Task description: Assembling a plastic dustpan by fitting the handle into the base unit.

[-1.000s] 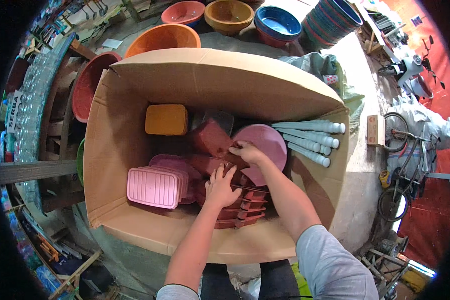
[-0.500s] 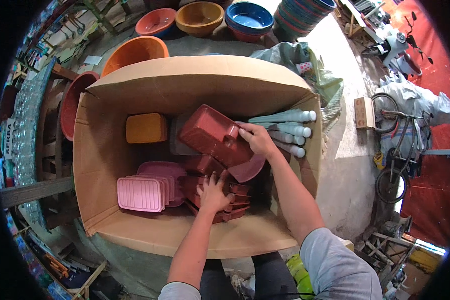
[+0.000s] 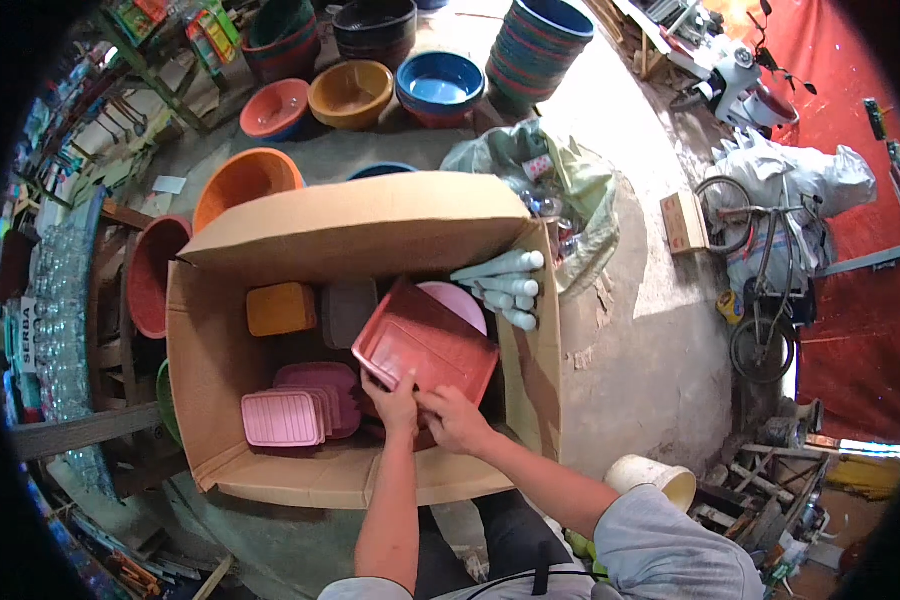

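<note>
A dark red, boxy plastic container is tilted inside the large cardboard box, and both my hands are on it. My left hand grips its lower-left edge, with the thumb up against the side. Close beside it, my right hand has curled fingers at the near edge of the same container. A pink round plastic piece shows partly behind it. To the left lie stacked pink ribbed trays or lids. Whatever lies under the red container is mostly hidden.
Inside the box are also an orange-brown tub, a grey translucent tub and several pale green rods with white ends. Basins stand beyond it, and a sack sits at its far right corner. A bicycle is farther right.
My left hand has left the lower red pieces and joined my right hand on the container. The container has turned and come nearer, with a broad rectangular face now showing. The view has shifted too.
</note>
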`<state>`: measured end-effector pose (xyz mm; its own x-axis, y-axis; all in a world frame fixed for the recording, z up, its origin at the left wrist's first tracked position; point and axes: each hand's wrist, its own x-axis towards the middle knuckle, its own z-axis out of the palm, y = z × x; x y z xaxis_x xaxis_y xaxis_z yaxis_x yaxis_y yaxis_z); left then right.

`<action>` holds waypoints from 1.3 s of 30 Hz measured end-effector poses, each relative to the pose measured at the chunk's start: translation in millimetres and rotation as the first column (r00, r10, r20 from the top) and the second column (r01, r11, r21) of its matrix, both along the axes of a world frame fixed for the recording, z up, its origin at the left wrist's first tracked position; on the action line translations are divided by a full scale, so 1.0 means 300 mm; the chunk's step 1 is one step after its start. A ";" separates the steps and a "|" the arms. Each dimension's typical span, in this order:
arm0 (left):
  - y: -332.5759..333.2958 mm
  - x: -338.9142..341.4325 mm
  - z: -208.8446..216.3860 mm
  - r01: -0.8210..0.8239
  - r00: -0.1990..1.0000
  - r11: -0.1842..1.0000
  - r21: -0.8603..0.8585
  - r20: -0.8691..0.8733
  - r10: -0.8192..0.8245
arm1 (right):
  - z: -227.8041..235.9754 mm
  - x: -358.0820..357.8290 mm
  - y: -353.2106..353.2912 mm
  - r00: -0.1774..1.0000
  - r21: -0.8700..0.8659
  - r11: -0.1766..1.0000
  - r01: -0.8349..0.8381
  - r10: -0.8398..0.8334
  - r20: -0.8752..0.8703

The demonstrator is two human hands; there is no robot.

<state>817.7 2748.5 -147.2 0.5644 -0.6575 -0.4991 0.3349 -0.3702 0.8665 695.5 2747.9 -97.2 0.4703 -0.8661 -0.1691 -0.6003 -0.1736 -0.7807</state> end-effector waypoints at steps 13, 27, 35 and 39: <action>0.144 0.103 0.080 -0.028 0.987 0.986 0.162 -0.150 0.052 | -0.046 -0.382 -0.682 0.737 -0.485 0.873 -0.041 -0.302 -0.605; 0.202 0.183 0.243 -0.204 0.978 0.968 0.147 -0.010 0.208 | 0.611 -0.465 -0.478 0.986 -0.417 0.906 0.078 -0.131 -0.101; 0.198 0.459 0.344 -0.116 0.978 0.972 -0.204 -0.196 0.075 | 1.264 -0.790 -0.089 0.891 0.014 0.959 0.282 -0.267 0.367; 0.177 0.492 0.582 -0.173 0.915 0.924 -0.342 -0.404 0.022 | 1.277 -0.840 0.081 0.853 -0.023 0.938 0.345 -0.304 0.424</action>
<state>965.5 2801.7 27.3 0.4474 -0.7860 -0.4267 0.6871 -0.0033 0.7265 443.6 2772.4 285.9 0.1683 -0.9835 0.0666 -0.2672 -0.1105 -0.9573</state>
